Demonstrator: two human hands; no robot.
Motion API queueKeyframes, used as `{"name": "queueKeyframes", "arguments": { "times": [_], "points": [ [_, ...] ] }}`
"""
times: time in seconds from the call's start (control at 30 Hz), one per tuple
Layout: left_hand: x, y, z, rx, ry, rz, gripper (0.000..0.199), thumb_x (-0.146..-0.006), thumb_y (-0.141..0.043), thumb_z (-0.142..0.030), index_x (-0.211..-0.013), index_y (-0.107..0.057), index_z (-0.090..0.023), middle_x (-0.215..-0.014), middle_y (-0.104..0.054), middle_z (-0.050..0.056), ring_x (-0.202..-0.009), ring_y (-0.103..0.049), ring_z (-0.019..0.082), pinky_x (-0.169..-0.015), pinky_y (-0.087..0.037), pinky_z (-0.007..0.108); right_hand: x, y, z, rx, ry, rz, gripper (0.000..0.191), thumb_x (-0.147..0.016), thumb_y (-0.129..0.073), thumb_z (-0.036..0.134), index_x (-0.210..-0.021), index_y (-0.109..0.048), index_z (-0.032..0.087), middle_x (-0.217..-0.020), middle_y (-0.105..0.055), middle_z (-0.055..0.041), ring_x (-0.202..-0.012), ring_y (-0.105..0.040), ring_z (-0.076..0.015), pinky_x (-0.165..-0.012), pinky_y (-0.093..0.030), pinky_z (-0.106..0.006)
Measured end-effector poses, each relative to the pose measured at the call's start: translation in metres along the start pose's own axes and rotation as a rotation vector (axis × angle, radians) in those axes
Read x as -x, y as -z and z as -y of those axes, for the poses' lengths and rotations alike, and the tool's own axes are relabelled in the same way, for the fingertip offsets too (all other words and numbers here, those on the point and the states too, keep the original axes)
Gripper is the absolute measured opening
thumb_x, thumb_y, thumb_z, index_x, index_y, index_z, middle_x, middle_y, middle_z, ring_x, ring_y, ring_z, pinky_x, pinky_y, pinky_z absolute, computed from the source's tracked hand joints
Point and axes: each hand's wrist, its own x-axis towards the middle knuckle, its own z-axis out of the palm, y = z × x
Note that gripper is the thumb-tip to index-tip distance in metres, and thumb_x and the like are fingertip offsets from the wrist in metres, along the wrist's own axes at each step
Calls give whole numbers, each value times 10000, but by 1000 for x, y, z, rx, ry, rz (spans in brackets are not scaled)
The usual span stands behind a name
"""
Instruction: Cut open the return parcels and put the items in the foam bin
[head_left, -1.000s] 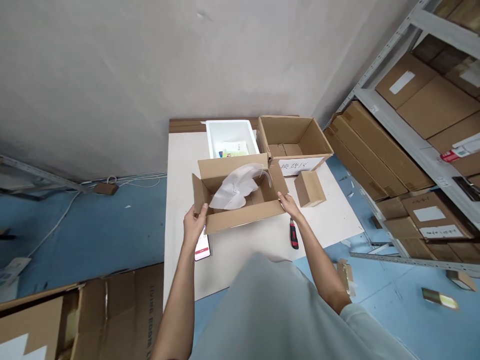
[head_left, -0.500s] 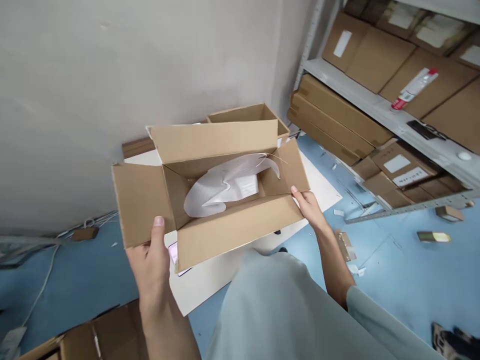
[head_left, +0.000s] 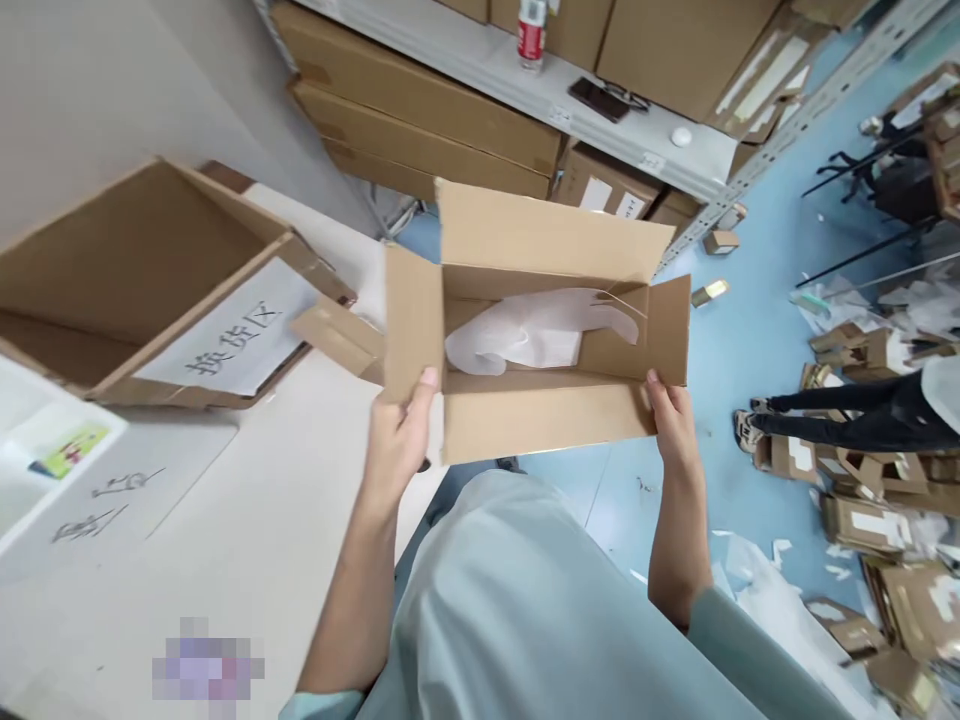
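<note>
Carton (head_left: 547, 418) held by left hand (head_left: 399, 432) and right hand (head_left: 677, 430); floor (head_left: 592, 495) beyond table edge (head_left: 411, 512).

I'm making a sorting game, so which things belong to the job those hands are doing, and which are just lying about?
In the job:
left hand
right hand
open cardboard box
thin white material inside it

Seemingly just lying about:
red-and-white container on the shelf
dark flat thing
white round thing
</note>
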Motion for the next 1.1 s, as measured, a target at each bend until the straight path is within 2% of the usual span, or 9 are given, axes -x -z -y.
{"name": "queueKeyframes", "arguments": {
  "times": [0.13, 0.23, 0.33, 0.43, 0.5, 0.6, 0.8, 0.97, 1.1],
  "points": [
    [-18, -104, 29, 30, 30, 307, 482, -1074, -571, -490, -1379, -729, -152, -1308, -813, 125, -1409, -683, 307, -1277, -478, 448, 4, 61, -56, 86, -112, -167, 589, -1004, -608, 727, -1262, -782, 227, -1270, -803, -107, -1341, -686, -335, -1150, -538, -482],
    [-13, -157, 54, 14, 43, 577, 517, -1067, -556, -420, -1525, -643, -196, -1469, -749, 119, -1464, -646, 295, -1305, -437, 461, 11, 89, -100, 217, -191, -263, 732, -956, -608, 769, -1368, -736, 177, -1367, -764, -171, -1356, -670, -378, -1175, -504, -543],
    [0, -179, 76, 5, 102, 731, 605, -1049, -561, -368, -1637, -531, -228, -1593, -657, 134, -1509, -609, 291, -1271, -475, 473, 13, 92, -144, 407, -326, -392, 1005, -797, -658, 864, -1433, -685, 87, -1468, -687, -293, -1423, -611, -466, -1225, -437, -636],
    [10, -171, 93, 18, 129, 746, 585, -1054, -559, -387, -1616, -551, -226, -1597, -651, 143, -1516, -602, 295, -1251, -494, 481, 6, 65, -176, 392, -373, -225, 1039, -770, -615, 896, -1411, -699, 83, -1426, -713, -308, -1377, -658, -474, -1184, -487, -643],
    [14, -155, 104, 23, 159, 695, 549, -1053, -563, -397, -1576, -592, -231, -1571, -674, 139, -1492, -624, 301, -1220, -522, 484, -6, 30, -184, 342, -320, -33, 931, -802, -605, 876, -1352, -739, 138, -1377, -757, -262, -1338, -696, -449, -1159, -524, -626],
    [20, -119, 121, 49, 230, 553, 520, -1041, -589, -397, -1530, -630, -229, -1538, -699, 142, -1457, -653, 314, -1171, -559, 482, -26, -45, -177, 317, -200, 260, 779, -872, -618, 802, -1329, -755, 186, -1387, -768, -221, -1333, -711, -420, -1163, -540, -605],
    [44, -31, 167, 163, 364, 164, 519, -1008, -650, -464, -1448, -671, -188, -1469, -737, 182, -1422, -677, 310, -1228, -507, 490, -41, -250, -111, 359, 208, 736, 683, -949, -708, 616, -1472, -679, 177, -1507, -688, -209, -1456, -623, -375, -1270, -461, -558],
    [89, 48, 195, 174, 419, -35, 515, -997, -649, -507, -1401, -698, -192, -1446, -751, 171, -1385, -699, 307, -1237, -502, 492, -29, -414, -37, 482, 325, 819, 1015, -842, -853, 623, -1661, -470, 160, -1704, -441, -255, -1615, -400, -428, -1309, -385, -577],
    [136, 109, 208, 177, 472, -166, 527, -999, -635, -502, -1436, -674, -209, -1463, -745, 155, -1425, -672, 302, -1241, -498, 485, -18, -497, 4, 699, 276, 804, 1182, -754, -917, 620, -1704, -349, 205, -1767, -258, -282, -1634, -267, -495, -1264, -374, -658]
  ]
}}
